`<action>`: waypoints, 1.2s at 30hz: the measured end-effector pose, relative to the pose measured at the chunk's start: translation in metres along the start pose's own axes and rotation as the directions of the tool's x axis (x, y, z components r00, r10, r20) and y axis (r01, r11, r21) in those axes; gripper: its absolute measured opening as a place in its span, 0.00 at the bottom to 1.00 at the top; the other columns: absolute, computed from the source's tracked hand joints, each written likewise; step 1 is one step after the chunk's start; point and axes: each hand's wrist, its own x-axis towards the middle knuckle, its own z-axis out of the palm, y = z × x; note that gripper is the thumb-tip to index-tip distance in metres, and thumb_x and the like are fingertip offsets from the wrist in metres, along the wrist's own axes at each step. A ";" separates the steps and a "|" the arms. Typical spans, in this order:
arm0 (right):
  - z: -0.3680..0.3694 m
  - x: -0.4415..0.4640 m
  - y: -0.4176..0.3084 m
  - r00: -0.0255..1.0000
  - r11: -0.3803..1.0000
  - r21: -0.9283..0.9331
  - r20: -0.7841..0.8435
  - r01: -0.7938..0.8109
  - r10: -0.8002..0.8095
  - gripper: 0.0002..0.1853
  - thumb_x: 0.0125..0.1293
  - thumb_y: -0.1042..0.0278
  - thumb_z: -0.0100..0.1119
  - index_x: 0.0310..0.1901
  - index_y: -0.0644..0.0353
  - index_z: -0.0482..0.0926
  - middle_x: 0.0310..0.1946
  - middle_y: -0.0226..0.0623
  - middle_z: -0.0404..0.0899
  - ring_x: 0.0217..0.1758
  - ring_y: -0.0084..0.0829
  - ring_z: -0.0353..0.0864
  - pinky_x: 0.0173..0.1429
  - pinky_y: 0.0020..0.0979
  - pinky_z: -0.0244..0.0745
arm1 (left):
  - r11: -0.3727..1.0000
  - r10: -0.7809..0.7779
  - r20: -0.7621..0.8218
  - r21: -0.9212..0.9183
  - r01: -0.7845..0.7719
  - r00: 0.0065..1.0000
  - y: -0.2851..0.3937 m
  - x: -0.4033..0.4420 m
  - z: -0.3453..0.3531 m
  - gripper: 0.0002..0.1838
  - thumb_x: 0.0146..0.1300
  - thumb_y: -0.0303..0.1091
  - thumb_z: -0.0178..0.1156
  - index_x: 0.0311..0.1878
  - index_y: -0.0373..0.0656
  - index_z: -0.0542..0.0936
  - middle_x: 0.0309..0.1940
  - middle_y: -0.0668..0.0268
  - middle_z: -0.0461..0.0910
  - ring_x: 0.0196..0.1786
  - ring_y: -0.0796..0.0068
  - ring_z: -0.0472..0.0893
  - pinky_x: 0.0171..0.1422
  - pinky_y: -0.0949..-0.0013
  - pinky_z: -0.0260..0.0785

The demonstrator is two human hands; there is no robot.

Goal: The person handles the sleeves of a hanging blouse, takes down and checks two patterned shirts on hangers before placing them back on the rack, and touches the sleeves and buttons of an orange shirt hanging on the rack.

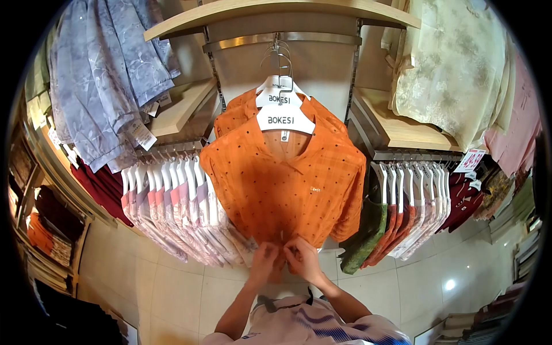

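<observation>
An orange dotted blouse (276, 190) hangs in front of me on a white hanger (286, 119) lettered BOKESI. Behind it hangs a second orange garment (233, 112) on a similar hanger. At the blouse's lower front, my left hand (264, 259) is closed with its fingers pinching the fabric. Close beside it, my right hand (301, 259) pinches the cloth too, fingertips pressed together. Between the two hands the blouse gathers into small folds. Any small fastening under the fingertips is too small to make out.
Pale printed garments (172, 213) hang in a row at left, with green, rust and pale ones (402, 213) at right. Wooden shelves (282, 12) project above and at both sides. A bluish floral garment (109, 63) hangs upper left, a cream one (454, 69) upper right. Tiles (172, 287) cover the floor.
</observation>
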 end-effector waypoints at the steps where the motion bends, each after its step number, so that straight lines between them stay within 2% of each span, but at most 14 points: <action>1: -0.002 0.000 0.000 0.998 0.998 -0.023 0.022 0.057 -0.056 0.05 0.56 0.80 0.62 0.35 0.63 0.77 0.27 0.37 0.74 0.24 0.30 0.74 0.27 0.25 0.67 | 0.976 -0.094 0.024 -0.196 0.097 0.995 0.019 -0.001 0.000 0.06 0.68 0.30 0.55 0.37 0.37 0.74 0.28 0.69 0.77 0.31 0.83 0.75 0.35 0.78 0.68; 3: -0.003 -0.002 -0.001 0.993 0.993 -0.045 0.047 0.109 -0.107 0.06 0.56 0.80 0.62 0.35 0.63 0.77 0.28 0.37 0.75 0.25 0.32 0.75 0.28 0.26 0.68 | 0.903 -0.185 0.066 -0.381 0.196 0.980 0.018 -0.002 -0.001 0.06 0.68 0.30 0.55 0.37 0.37 0.74 0.27 0.69 0.77 0.31 0.83 0.75 0.35 0.78 0.68; 5: -0.005 -0.003 -0.004 0.991 0.997 -0.062 0.129 0.034 -0.026 0.06 0.55 0.81 0.62 0.35 0.63 0.76 0.30 0.38 0.75 0.28 0.36 0.76 0.31 0.29 0.70 | 0.991 -0.059 0.126 -0.113 0.073 0.990 -0.013 0.000 -0.003 0.08 0.68 0.32 0.55 0.35 0.38 0.74 0.26 0.70 0.77 0.30 0.82 0.75 0.35 0.77 0.68; 9: -0.010 0.002 -0.006 0.984 0.996 -0.081 0.174 0.043 -0.028 0.07 0.54 0.81 0.62 0.34 0.63 0.76 0.31 0.38 0.75 0.30 0.37 0.77 0.34 0.31 0.72 | 0.993 0.004 0.093 -0.114 0.007 0.996 -0.008 0.000 -0.003 0.09 0.69 0.31 0.54 0.33 0.39 0.74 0.24 0.70 0.75 0.29 0.82 0.74 0.34 0.76 0.67; 11: -0.011 0.002 0.001 0.971 0.999 -0.050 0.238 0.017 -0.005 0.07 0.53 0.82 0.62 0.34 0.63 0.76 0.31 0.39 0.74 0.29 0.38 0.76 0.33 0.30 0.72 | 0.914 0.240 0.148 0.298 -0.275 0.959 -0.001 0.001 -0.005 0.11 0.68 0.33 0.53 0.31 0.36 0.73 0.24 0.65 0.73 0.30 0.75 0.74 0.37 0.69 0.68; 15: -0.014 0.006 -0.009 0.972 1.000 -0.023 0.235 0.000 0.006 0.07 0.53 0.83 0.61 0.34 0.64 0.76 0.32 0.39 0.74 0.31 0.38 0.76 0.35 0.29 0.72 | 0.980 0.140 0.132 0.126 -0.157 0.981 0.007 -0.001 -0.003 0.12 0.69 0.33 0.51 0.31 0.36 0.71 0.25 0.67 0.71 0.28 0.76 0.72 0.37 0.68 0.67; 17: -0.008 0.003 -0.008 0.990 0.999 0.008 0.134 0.045 -0.046 0.07 0.54 0.83 0.60 0.35 0.64 0.75 0.32 0.39 0.74 0.34 0.39 0.76 0.37 0.29 0.71 | 0.920 -0.157 0.118 -0.344 0.189 0.980 0.013 -0.004 0.002 0.09 0.70 0.30 0.50 0.33 0.38 0.71 0.24 0.73 0.70 0.28 0.82 0.69 0.32 0.74 0.63; 20: 0.000 -0.004 -0.002 0.994 0.993 0.086 0.083 -0.079 0.072 0.07 0.54 0.83 0.60 0.35 0.64 0.75 0.31 0.40 0.73 0.34 0.38 0.75 0.38 0.28 0.71 | 0.959 -0.046 0.061 -0.275 0.061 0.997 -0.020 -0.002 0.006 0.08 0.71 0.31 0.49 0.35 0.38 0.71 0.25 0.73 0.69 0.29 0.83 0.69 0.34 0.74 0.63; 24: 0.001 -0.004 -0.001 0.995 0.999 0.040 0.094 -0.027 0.023 0.07 0.55 0.83 0.59 0.36 0.64 0.75 0.30 0.39 0.73 0.31 0.36 0.75 0.35 0.28 0.71 | 0.980 -0.089 0.137 -0.164 0.111 0.987 0.006 -0.003 -0.002 0.08 0.71 0.31 0.50 0.34 0.39 0.71 0.26 0.72 0.69 0.30 0.83 0.69 0.35 0.74 0.63; 26: -0.003 -0.005 -0.001 0.983 0.987 -0.155 0.180 0.053 -0.024 0.07 0.56 0.82 0.59 0.36 0.63 0.75 0.29 0.38 0.73 0.30 0.34 0.75 0.34 0.28 0.70 | 0.870 0.372 0.083 0.317 -0.378 0.925 -0.014 0.001 -0.001 0.09 0.70 0.30 0.51 0.33 0.39 0.70 0.25 0.70 0.68 0.29 0.82 0.69 0.34 0.73 0.63; 29: -0.009 -0.002 -0.006 0.977 0.997 -0.078 0.209 -0.026 0.042 0.06 0.56 0.82 0.60 0.36 0.63 0.75 0.30 0.38 0.74 0.29 0.33 0.74 0.33 0.27 0.69 | 0.877 0.381 0.094 0.278 -0.392 0.920 -0.001 -0.001 -0.004 0.09 0.70 0.29 0.51 0.32 0.38 0.69 0.25 0.69 0.69 0.29 0.81 0.69 0.33 0.74 0.64; 30: -0.008 -0.001 -0.005 0.976 0.996 -0.079 0.213 -0.030 0.046 0.06 0.56 0.82 0.60 0.36 0.63 0.75 0.30 0.38 0.74 0.29 0.33 0.74 0.33 0.27 0.69 | 0.880 0.376 0.092 0.277 -0.387 0.922 -0.004 -0.002 -0.003 0.09 0.70 0.29 0.51 0.32 0.38 0.69 0.25 0.69 0.69 0.29 0.81 0.69 0.33 0.74 0.64; 32: -0.005 0.000 -0.004 0.994 0.999 0.043 0.109 -0.030 0.025 0.06 0.56 0.82 0.60 0.35 0.64 0.75 0.30 0.35 0.74 0.28 0.27 0.72 0.32 0.26 0.68 | 0.984 -0.063 0.128 -0.160 0.084 0.990 -0.010 -0.004 -0.001 0.08 0.70 0.29 0.51 0.32 0.39 0.69 0.26 0.70 0.70 0.29 0.82 0.70 0.33 0.74 0.64; 36: 0.004 -0.012 0.006 0.972 0.956 0.187 0.109 -0.227 0.209 0.04 0.59 0.82 0.58 0.34 0.64 0.74 0.32 0.31 0.75 0.31 0.19 0.70 0.34 0.22 0.66 | 0.927 -0.168 0.185 -0.304 0.219 0.968 -0.001 -0.004 0.001 0.07 0.70 0.29 0.51 0.33 0.40 0.70 0.28 0.72 0.70 0.30 0.84 0.69 0.34 0.76 0.64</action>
